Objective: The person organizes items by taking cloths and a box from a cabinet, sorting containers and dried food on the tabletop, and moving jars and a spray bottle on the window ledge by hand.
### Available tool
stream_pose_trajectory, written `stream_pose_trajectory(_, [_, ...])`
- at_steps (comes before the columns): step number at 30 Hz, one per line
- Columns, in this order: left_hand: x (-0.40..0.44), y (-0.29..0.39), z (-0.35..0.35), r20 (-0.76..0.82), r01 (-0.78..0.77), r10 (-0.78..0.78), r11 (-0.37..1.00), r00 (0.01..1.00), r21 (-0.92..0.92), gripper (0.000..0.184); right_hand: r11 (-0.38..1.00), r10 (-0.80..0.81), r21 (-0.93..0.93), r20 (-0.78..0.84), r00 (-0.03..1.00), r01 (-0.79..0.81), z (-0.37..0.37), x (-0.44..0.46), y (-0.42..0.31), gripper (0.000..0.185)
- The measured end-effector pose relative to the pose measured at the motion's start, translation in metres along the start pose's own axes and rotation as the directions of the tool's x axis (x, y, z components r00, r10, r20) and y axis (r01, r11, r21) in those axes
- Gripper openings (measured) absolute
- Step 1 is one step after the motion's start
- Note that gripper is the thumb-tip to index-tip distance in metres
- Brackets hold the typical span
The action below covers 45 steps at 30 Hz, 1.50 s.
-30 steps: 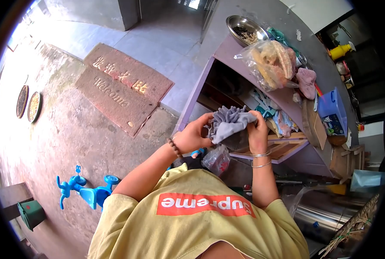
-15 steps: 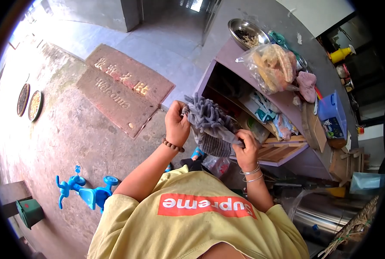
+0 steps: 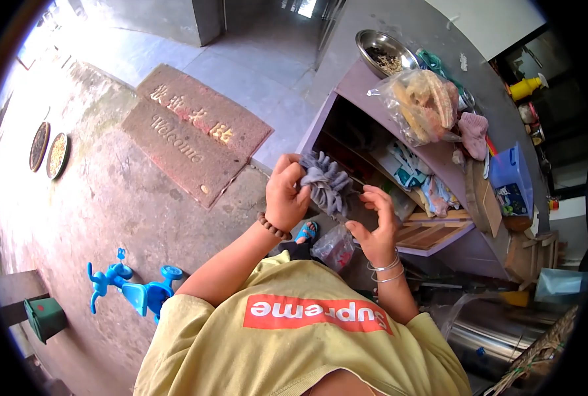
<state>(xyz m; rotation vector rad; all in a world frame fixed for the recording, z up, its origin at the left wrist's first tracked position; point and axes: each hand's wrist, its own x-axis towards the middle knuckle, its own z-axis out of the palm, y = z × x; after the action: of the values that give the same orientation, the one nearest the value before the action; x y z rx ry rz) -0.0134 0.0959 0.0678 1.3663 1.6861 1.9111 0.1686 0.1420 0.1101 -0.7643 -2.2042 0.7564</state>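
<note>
My left hand (image 3: 287,193) is closed on the near-left edge of a grey tufted chenille cleaning cloth (image 3: 327,183), with noodle-like strands bunched up. The cloth hangs in front of my chest, before the opening of a cabinet. To its right, my right hand (image 3: 377,228) has thumb and fingers apart with nothing visible between them. It is close beside the cloth; whether a fingertip touches it I cannot tell.
A lilac cabinet (image 3: 432,173) with cloths inside stands ahead right. On it are a steel bowl (image 3: 386,54), a bag of gloves (image 3: 421,105) and a blue bin (image 3: 510,173). A welcome mat (image 3: 198,135) and a blue tricycle (image 3: 135,294) are to the left.
My right hand has let go of the cloth and opened. The cloth, stretched between both hands before, is now bunched at my left hand, which has moved slightly right.
</note>
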Motion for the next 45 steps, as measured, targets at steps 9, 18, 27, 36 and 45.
stream_pose_trajectory(9, [-0.014, 0.02, 0.01, 0.163, -0.211, 0.202, 0.977, 0.966, 0.042, 0.024, 0.987, -0.051, -0.146, 0.08, 0.995, 0.062, 0.019, 0.018, -0.002, 0.041])
stream_pose_trajectory(18, [-0.032, -0.008, -0.002, 0.406, 0.157, -0.065, 0.967, 0.911, -0.198, 0.036, 0.961, -0.015, 0.273, -0.108, 0.994, 0.044, -0.025, 0.043, -0.024, 0.029])
stream_pose_trajectory(27, [-0.04, -0.019, -0.012, 0.921, 0.574, -0.032, 0.79, 0.389, -0.215, 0.032, 0.787, 0.069, 0.601, -0.316, 0.946, 0.143, -0.063, 0.063, -0.008, 0.028])
stream_pose_trajectory(36, [-0.074, -0.051, -0.009, 0.968, 0.495, 0.064, 0.85, 0.244, -0.181, 0.047, 0.778, 0.315, 0.627, -0.443, 0.839, 0.039, -0.092, 0.065, 0.05, 0.04])
stream_pose_trajectory(45, [-0.034, -0.005, -0.05, 0.485, 0.291, -0.161, 0.935, 0.859, -0.204, 0.026, 0.844, 0.456, 0.5, -0.483, 0.747, -0.193, -0.094, 0.064, 0.056, 0.037])
